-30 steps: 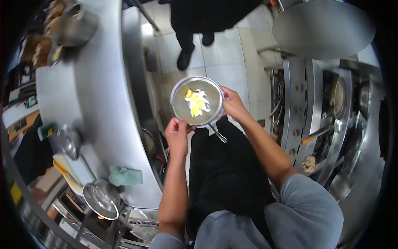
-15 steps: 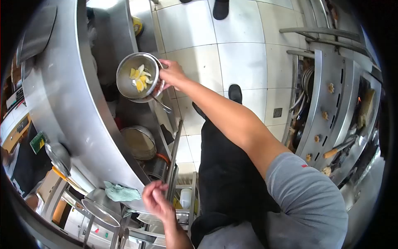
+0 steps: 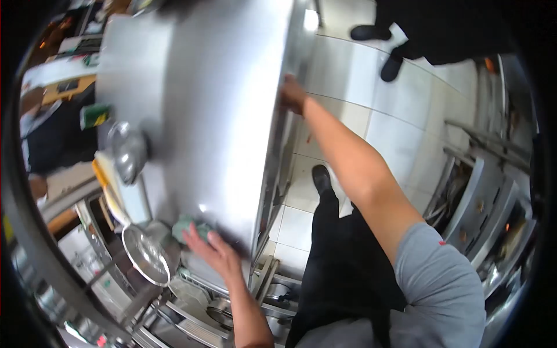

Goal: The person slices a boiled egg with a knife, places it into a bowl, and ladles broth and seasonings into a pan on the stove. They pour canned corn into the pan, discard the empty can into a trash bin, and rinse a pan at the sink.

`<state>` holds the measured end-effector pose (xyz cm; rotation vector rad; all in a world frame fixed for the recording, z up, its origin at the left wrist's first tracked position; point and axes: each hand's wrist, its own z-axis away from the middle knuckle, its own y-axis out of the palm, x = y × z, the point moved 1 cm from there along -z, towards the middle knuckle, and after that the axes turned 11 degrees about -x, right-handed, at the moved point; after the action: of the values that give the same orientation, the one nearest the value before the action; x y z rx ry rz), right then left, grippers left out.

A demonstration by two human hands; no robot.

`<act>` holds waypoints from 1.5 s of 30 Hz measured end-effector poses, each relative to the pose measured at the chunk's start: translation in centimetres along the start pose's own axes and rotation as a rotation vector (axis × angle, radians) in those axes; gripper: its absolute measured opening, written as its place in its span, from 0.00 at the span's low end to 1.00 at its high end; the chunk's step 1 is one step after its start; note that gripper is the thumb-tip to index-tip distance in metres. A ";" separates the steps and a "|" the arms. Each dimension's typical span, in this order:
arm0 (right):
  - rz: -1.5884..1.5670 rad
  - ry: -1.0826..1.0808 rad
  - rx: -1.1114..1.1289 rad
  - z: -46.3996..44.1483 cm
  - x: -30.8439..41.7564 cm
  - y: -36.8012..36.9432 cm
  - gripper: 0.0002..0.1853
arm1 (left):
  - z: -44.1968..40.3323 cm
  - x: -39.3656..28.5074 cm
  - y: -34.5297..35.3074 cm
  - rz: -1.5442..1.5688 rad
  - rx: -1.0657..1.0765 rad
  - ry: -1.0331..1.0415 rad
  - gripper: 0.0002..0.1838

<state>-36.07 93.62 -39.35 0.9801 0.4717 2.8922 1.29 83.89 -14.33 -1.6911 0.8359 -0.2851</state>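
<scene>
The left hand (image 3: 212,249) was spread open over the green cloth (image 3: 183,227) at the steel counter's (image 3: 220,116) near end, closed around nothing. The right hand (image 3: 294,97) was at the counter's edge, fingers hidden; I couldn't tell its grip. A round metal vessel (image 3: 146,255) sat beside the cloth.

Green container (image 3: 94,116), pale floor tiles (image 3: 397,139).

The steel counter (image 3: 226,116) hides part of the right hand (image 3: 295,94) at its edge, and the left hand (image 3: 216,253) partly covers a green cloth (image 3: 180,229) atop it.
</scene>
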 end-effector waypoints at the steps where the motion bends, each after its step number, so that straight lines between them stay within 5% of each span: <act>1: 0.023 0.009 0.012 0.0 -0.2 -0.5 0.29 | -0.6 -1.3 0.6 0.037 -0.021 -0.002 0.27; 3: 0.078 0.058 -0.130 2.4 -1.3 -2.2 0.38 | -2.9 -4.3 2.2 0.096 -0.051 0.054 0.25; 4: -0.061 0.043 -0.129 3.8 -2.7 -3.7 0.33 | -4.4 -5.8 3.0 0.111 -0.058 0.109 0.25; 6: 0.138 0.023 -0.178 6.8 -4.6 -6.9 0.21 | -7.1 -9.3 5.3 0.253 -0.135 0.211 0.25; 8: 0.323 0.025 -0.160 9.9 -7.6 -10.8 0.29 | -9.1 -13.6 6.4 0.462 -0.049 0.342 0.24; 10: 0.481 -0.230 -0.178 16.4 -7.1 -12.4 0.26 | -6.7 -15.4 6.2 0.554 0.029 0.464 0.24; 12: 0.487 -0.690 -0.243 29.2 -0.9 -8.4 0.23 | -3.0 -15.7 2.8 0.762 0.264 0.310 0.24; 15: 0.793 -1.015 0.119 36.7 1.4 -8.0 0.20 | 3.6 -15.2 -2.9 0.994 0.495 0.071 0.22; 17: 1.006 -1.058 0.405 39.5 2.9 -9.0 0.17 | 5.5 -14.0 -7.3 1.053 0.591 0.044 0.21; 20: 0.864 -0.996 0.404 42.2 3.8 -9.7 0.10 | 4.2 -10.8 -13.3 0.962 0.594 0.233 0.24; 22: 0.845 -1.104 0.160 42.4 4.2 -12.0 0.05 | 1.7 -7.6 -14.0 0.899 0.435 0.337 0.26; 24: 0.567 -0.702 -0.295 42.3 3.8 -17.1 0.08 | -1.6 -4.5 -11.9 0.830 0.307 0.328 0.26; 27: 0.681 -0.762 -0.666 43.3 -2.1 -26.9 0.11 | -4.1 -0.1 -7.4 0.564 0.318 0.661 0.24; 29: 0.594 -0.462 -0.611 48.0 -8.3 -31.8 0.13 | -4.4 2.9 -5.9 0.431 0.301 0.944 0.23; 32: 0.370 -0.296 -0.900 56.0 -20.4 -37.4 0.11 | -8.6 11.8 -1.8 0.242 0.449 1.013 0.25; 34: 0.238 -0.075 -1.082 62.0 -29.1 -38.7 0.13 | -11.8 14.8 1.7 -0.365 0.381 1.204 0.37; 35: 0.195 0.095 -1.142 64.2 -32.2 -39.3 0.15 | -9.8 12.3 -0.6 -0.203 0.341 1.275 0.36; 37: -0.421 0.279 -1.233 68.3 -39.1 -38.2 0.21 | -4.5 3.5 -9.4 0.097 0.252 1.433 0.34; 39: -0.535 0.360 -1.239 70.5 -47.4 -37.8 0.24 | 2.0 -0.1 -11.0 0.677 0.796 1.120 0.24; 40: -0.560 0.372 -1.232 70.7 -50.0 -37.7 0.24 | 4.9 -2.5 -12.8 0.642 1.167 1.113 0.23; 42: -0.664 0.412 -1.564 71.2 -54.8 -37.3 0.21 | 11.6 -2.8 -11.1 0.459 1.553 1.128 0.22; 45: -0.034 0.272 -1.622 74.8 -50.0 -40.3 0.20 | 19.0 0.5 -4.8 0.028 1.760 1.303 0.21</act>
<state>46.85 144.85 -24.46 0.2231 -1.5422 2.1459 14.66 98.10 -15.73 0.3500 0.9081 -1.5966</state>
